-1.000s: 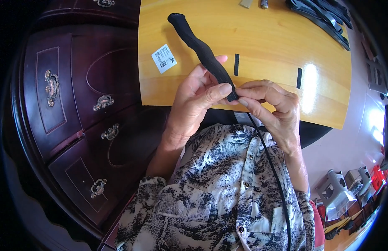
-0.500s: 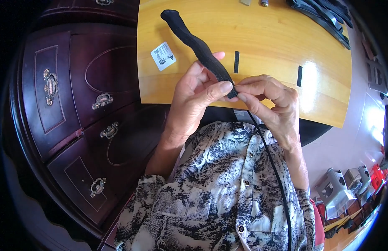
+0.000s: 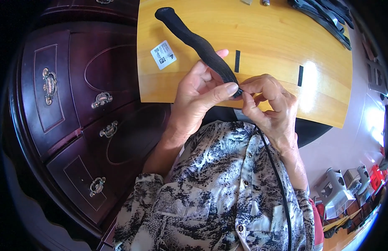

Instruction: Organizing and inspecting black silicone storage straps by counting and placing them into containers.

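1. Where the scene lies nearest, one shirt (image 3: 202, 167), black-and-white patterned, buttoned down the front, on the person at work.
2. Cord (image 3: 287, 209), one, black, thin; running down the right side of the shirt front.
3. Stools (image 3: 330, 189), grey, grouped at near right on the floor, beside a red object (image 3: 377, 178) too small to identify.
4. Cabinet (image 3: 93, 79), dark reddish-brown wood, taking up the left side from near to far; panelled fronts with ornate metal handles (image 3: 50, 85).
5. Right hand (image 3: 272, 100), bare; thumb and forefinger pinched on the edge of the fabric tube at its near end, the other fingers curled. Fine detail at the fingertips too small to make out.
6. Left hand (image 3: 198, 93), bare, close beside the right; clamped on the same near end, thumb on top, fingers beneath.
7. Black fabric tube (image 3: 205, 51), one, soft, long and narrow; held aslant over the near left part of the table, its free end rounded and pointing far left.
8. Table (image 3: 269, 39), yellow wood, glossy, with a bright reflection at right.
9. Black strips (image 3: 300, 75), two, short, lying on the table right of the tube, well apart.
10. Label (image 3: 164, 55), one, white, printed, flat on the table left of the tube.
11. Straps (image 3: 321, 19), black, bundled at the far right corner.
12. Small cylinder (image 3: 265, 2), one, at the far edge, partly cut off from view.
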`<state>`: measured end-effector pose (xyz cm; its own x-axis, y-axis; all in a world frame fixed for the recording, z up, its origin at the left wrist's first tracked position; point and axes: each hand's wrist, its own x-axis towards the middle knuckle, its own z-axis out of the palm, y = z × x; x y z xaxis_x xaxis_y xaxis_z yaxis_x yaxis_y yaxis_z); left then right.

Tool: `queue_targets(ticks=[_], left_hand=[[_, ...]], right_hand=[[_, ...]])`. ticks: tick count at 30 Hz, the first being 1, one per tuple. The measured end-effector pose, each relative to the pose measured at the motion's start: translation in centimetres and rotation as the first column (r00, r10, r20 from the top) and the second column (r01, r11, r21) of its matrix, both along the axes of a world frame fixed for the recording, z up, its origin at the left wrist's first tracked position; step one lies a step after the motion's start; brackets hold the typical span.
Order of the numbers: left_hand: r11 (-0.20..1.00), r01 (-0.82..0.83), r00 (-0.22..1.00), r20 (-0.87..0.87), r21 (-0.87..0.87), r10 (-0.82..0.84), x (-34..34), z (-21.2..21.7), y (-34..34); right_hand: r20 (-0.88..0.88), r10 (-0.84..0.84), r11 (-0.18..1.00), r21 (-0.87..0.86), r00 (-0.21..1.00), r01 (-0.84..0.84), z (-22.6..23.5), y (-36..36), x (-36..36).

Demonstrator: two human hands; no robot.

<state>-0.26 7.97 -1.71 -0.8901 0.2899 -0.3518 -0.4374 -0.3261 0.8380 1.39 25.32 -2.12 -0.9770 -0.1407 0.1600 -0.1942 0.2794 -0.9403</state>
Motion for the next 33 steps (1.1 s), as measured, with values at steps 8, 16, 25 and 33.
queue_targets(ticks=[8, 16, 25, 33], left_hand=[[0.999, 0.038, 0.999, 0.03, 0.034, -0.039, -0.1, 0.2, -0.5], [0.999, -0.033, 0.999, 0.039, 0.018, 0.033, 0.6, -0.3, -1.1], [0.998, -0.013, 0.998, -0.069, -0.058, 0.009, 0.2, -1.0, -1.1], [0.989, -0.148, 0.989, -0.013, 0.012, 0.148, 1.2, -2.1, -1.5]], right_hand=[[0.226, 0.061, 0.983, -0.185, 0.972, -0.019, -0.9, 0.3, -0.9], [0.246, 0.137, 0.973, -0.217, 0.959, -0.083, 0.1, -0.3, -0.8], [-0.105, 0.078, 0.949, 0.313, 0.991, -0.041, 0.0, -1.3, -0.7], [0.135, 0.109, 0.991, 0.068, 0.985, -0.119, -1.0, -1.9, -1.2]])
